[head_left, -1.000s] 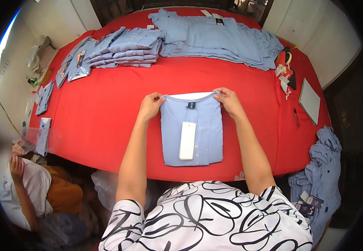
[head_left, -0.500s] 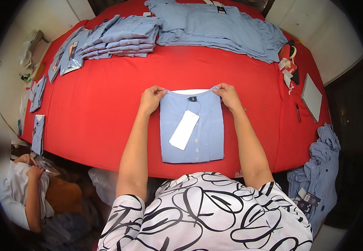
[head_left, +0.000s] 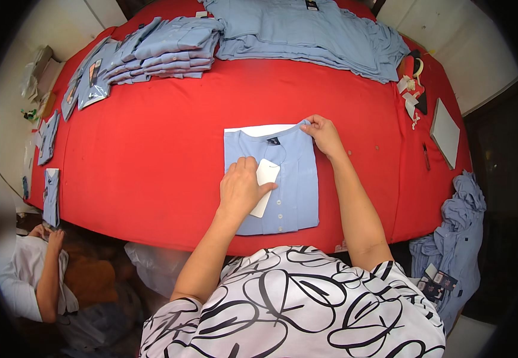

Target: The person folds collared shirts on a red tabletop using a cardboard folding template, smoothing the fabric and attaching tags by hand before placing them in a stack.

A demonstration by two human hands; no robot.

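Note:
A folded light-blue shirt (head_left: 297, 185) with a buttoned front lies on the red-covered table (head_left: 151, 149) before me. A white sheet (head_left: 268, 129) shows behind its neckline. My right hand (head_left: 322, 133) pinches the shirt's far right corner between thumb and fingers. Resting on the shirt's left half is my left hand (head_left: 242, 184), palm down, its thumb stretched apart over a blank white hang tag (head_left: 268, 173). That tag hangs on a string from the neck, and the hand partly covers it. A dark label (head_left: 273, 141) sits inside the neckline.
Folded blue shirts (head_left: 163, 53) are stacked at the far left, beside a wide pile of blue garments (head_left: 306, 42). At the right lie a white board (head_left: 445, 134), a tape roll (head_left: 418, 67) and heaped garments (head_left: 458, 238). Another person (head_left: 38, 274) sits at the lower left.
My left hand has let go of the shirt's far left corner and come nearer, onto the shirt and tag. My right hand keeps its pinch. The tag stands more upright.

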